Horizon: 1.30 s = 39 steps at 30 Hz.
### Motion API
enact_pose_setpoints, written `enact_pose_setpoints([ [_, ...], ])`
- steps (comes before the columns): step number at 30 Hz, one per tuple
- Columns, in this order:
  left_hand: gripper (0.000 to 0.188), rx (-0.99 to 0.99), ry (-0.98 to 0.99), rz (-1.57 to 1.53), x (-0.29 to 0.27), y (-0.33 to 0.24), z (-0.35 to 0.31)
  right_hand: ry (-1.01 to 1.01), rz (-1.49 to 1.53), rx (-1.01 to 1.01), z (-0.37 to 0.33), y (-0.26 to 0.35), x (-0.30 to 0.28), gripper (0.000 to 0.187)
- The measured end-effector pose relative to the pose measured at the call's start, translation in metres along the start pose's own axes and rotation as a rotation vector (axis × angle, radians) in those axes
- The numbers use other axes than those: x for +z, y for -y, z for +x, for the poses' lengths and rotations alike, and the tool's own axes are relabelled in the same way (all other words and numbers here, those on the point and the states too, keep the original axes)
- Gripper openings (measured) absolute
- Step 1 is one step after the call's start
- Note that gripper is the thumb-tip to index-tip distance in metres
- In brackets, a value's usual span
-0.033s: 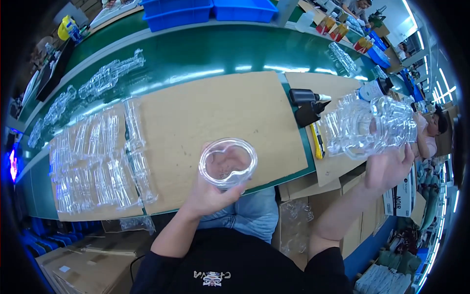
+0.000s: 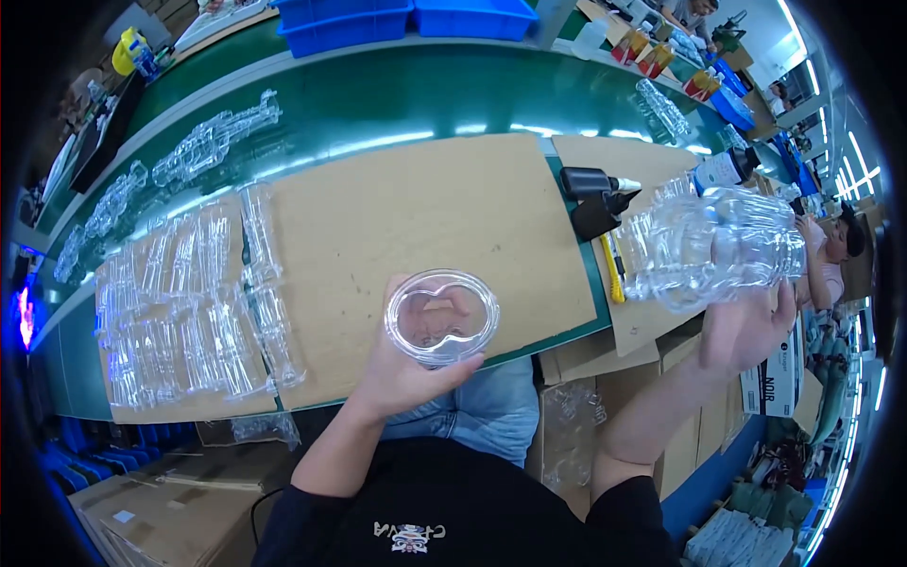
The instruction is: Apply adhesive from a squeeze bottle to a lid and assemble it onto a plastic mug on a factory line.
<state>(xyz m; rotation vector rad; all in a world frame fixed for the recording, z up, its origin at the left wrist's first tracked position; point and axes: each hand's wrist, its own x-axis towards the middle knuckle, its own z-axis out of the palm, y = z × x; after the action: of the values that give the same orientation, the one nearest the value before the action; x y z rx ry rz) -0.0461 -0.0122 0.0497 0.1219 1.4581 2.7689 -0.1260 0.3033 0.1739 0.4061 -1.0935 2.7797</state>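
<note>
My left hand (image 2: 411, 378) is wrapped round a clear, round-rimmed vessel (image 2: 442, 357) above the near edge of a cardboard sheet (image 2: 425, 217). The rim faces up and its outline has a kidney-shaped inner curve; my fingers show through the clear wall. Off to the right, my right hand (image 2: 742, 335) is at the near side of a heap of large clear pieces (image 2: 727, 250). Its thumb and fingers are apart, some fingertips lie behind or against the clear material, and I cannot tell whether they touch it.
Rows of clear slender parts (image 2: 179, 312) lie on the left cardboard. Beside the heap are black bottles (image 2: 595, 217), a yellow utility knife (image 2: 613, 269) and a white bottle with a black cap (image 2: 726, 170). Blue bins (image 2: 472, 19) stand at the back; a co-worker (image 2: 831, 250) is at far right.
The clear vessel in my left hand is turned slightly, so its rim looks rounder, and my fingers behind it have shifted. My right hand is nearly in the same place.
</note>
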Motion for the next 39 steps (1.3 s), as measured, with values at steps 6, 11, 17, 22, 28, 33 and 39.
enact_pose_setpoints([
  [6,0.066,0.086,0.155,0.358,-0.018,-0.01,-0.026,0.085,-0.362,-0.407,-0.04,-0.035,-0.02,0.078],
  [11,0.07,0.024,0.087,0.331,-0.013,0.001,-0.041,0.203,-0.271,-0.409,-0.053,-0.053,0.006,0.088],
  [17,0.074,0.233,0.211,0.8,-0.009,-0.003,-0.036,0.314,-0.182,-0.335,-0.056,-0.07,0.021,0.084],
  [22,0.068,0.326,0.215,0.885,-0.006,0.002,-0.041,0.403,-0.096,-0.287,-0.063,-0.075,0.03,0.08],
  [28,0.051,0.402,0.092,0.858,-0.001,0.011,-0.037,0.283,-0.127,-0.261,-0.078,-0.073,0.037,0.077],
  [33,0.046,0.448,0.104,1.019,0.002,0.012,-0.033,0.175,-0.12,-0.265,-0.085,-0.082,0.034,0.074],
  [39,0.045,0.429,0.117,1.096,0.001,0.012,-0.033,0.123,-0.122,-0.247,-0.088,-0.088,0.036,0.063],
])
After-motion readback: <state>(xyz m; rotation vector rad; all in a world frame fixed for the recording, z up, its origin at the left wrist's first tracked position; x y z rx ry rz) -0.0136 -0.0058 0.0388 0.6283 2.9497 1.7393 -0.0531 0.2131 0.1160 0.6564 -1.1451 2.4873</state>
